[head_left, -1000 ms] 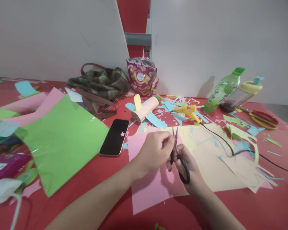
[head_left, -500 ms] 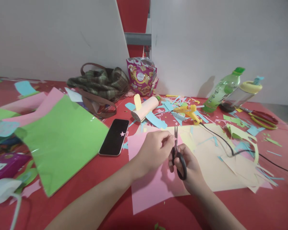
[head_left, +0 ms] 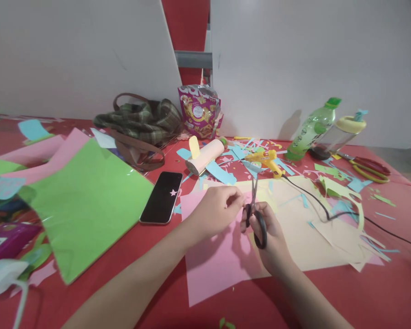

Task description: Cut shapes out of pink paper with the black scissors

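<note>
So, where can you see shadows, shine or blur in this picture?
In the head view, the left hand and right hand cast a soft shadow on the pink sheet; also in the head view, the green bottle throws one on the white panel, small glints show on the green sheet, and the snack bag's small print is too soft to read.

Soft, muted light; shadow on wall (head_left: 277, 68) beside bottle (head_left: 311, 130); glints on green sheet (head_left: 89, 210); right edge blurred.

Behind a red table (head_left: 164, 304), two pale panels (head_left: 287, 55) and, between them, a red strip (head_left: 187, 23) (grey bar (head_left: 193, 60) across it)
</note>
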The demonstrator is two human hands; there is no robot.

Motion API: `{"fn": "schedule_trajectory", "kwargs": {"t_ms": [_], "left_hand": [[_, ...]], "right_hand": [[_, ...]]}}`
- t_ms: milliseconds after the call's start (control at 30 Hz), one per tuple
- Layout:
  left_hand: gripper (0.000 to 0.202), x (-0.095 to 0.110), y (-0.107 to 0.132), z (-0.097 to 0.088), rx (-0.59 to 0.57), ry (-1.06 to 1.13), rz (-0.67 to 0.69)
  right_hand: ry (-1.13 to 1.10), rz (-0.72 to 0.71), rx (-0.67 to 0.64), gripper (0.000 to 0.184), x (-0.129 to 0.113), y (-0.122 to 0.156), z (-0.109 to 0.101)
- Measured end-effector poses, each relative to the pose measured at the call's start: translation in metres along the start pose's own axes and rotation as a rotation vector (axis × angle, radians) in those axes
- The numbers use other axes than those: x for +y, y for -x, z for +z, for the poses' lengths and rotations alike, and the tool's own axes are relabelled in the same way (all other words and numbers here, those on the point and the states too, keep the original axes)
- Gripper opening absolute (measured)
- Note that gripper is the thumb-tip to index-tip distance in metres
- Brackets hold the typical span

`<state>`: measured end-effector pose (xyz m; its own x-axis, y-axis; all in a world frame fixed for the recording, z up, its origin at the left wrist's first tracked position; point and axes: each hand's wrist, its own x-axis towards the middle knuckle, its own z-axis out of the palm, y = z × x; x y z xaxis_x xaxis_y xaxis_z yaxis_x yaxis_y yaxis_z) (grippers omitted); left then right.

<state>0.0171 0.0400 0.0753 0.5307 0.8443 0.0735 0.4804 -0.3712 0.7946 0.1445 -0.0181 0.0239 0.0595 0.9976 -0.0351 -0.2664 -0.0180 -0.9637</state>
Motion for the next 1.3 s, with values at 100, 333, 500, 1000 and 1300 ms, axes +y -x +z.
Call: {"fn": "schedule_trajectory", "kwargs": {"t_ms": [100,333,500,1000,1300], "left_hand": [[0.022,0.000,0.000,-0.002,-0.061,-0.003,0.005],[0.026,-0.003,0.002,-0.003,-0.217,-0.093,0.022],[0.029,-0.008,0.004,-0.001,-0.285,-0.163,0.049],[0.017,-0.014,-0.001,-0.018,-0.411,-0.211,0.061],[0.012,-0.035,-0.006,-0.016,-0.577,-0.387,-0.021]], "right_hand": [[-0.013,-0.023,0.069,0.021,0.000,-0.001,0.001],[-0.062,-0.078,0.226,0.027,-0.003,-0.005,0.001],[-0.085,-0.070,0.206,0.027,-0.002,-0.004,0.001],[0.002,-0.098,0.240,0.027,-0.001,-0.004,0.003],[0.039,-0.103,0.191,0.028,0.004,-0.002,0.004]]}}
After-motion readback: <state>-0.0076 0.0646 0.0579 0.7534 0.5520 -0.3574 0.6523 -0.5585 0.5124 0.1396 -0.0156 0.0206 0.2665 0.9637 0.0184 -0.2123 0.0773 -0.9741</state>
